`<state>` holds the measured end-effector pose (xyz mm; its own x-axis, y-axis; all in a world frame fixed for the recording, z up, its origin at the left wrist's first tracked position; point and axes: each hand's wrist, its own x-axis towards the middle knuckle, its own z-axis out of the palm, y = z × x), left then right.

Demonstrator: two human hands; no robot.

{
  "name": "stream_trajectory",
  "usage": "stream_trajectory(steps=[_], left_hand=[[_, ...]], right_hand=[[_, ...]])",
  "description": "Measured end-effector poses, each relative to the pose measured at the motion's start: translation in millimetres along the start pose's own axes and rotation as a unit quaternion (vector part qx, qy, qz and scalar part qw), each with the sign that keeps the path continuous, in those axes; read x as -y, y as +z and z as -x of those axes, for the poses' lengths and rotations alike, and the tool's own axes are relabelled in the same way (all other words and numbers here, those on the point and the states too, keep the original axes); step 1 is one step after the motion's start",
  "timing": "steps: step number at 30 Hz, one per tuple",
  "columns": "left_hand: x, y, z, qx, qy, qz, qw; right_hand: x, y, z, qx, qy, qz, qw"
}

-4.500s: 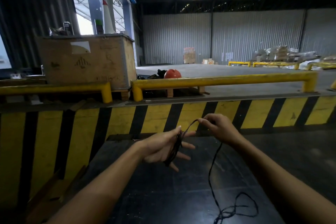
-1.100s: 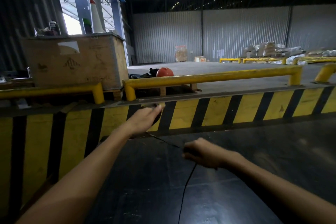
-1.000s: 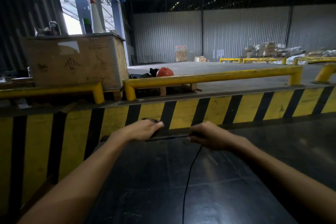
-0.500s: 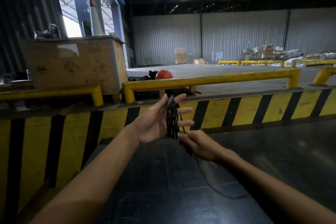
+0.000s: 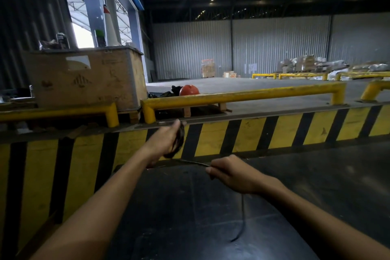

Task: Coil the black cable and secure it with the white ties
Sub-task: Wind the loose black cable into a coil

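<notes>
The left hand (image 5: 166, 139) is wrapped around a bundle of loops of thin black cable (image 5: 178, 140), held up in front of the yellow-and-black striped wall (image 5: 242, 135). Lower down, the right hand (image 5: 230, 173) pinches the same cable tight, and the loose end hangs below it.

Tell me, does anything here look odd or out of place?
Little stands out. An orange hard hat sits on the dock floor behind the yellow guard rail, beside dark clutter. The black cable is coiled around the left hand, with a strand running to the right hand. No white ties are visible.
</notes>
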<state>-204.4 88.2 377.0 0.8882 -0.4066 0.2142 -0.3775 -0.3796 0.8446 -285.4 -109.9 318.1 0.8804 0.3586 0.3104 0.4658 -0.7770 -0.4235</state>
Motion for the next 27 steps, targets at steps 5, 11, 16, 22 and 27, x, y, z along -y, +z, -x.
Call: stream_trajectory(steps=[5, 11, 16, 22, 27], left_hand=[[14, 7, 17, 0.265, -0.108, -0.183, 0.941], [5, 6, 28, 0.418, -0.114, 0.258, 0.864], [-21, 24, 25, 0.333, 0.006, 0.464, 0.821], [-5, 32, 8, 0.116, 0.047, 0.212, 0.969], [27, 20, 19, 0.156, -0.021, -0.061, 0.986]], right_hand=[[5, -44, -8, -0.071, -0.009, 0.055, 0.996], [-15, -40, -13, -0.145, 0.032, -0.034, 0.988], [-3, 20, -5, -0.063, 0.049, -0.16, 0.984], [14, 89, 22, 0.106, 0.009, 0.011, 0.994], [22, 42, 31, 0.098, -0.028, 0.056, 0.993]])
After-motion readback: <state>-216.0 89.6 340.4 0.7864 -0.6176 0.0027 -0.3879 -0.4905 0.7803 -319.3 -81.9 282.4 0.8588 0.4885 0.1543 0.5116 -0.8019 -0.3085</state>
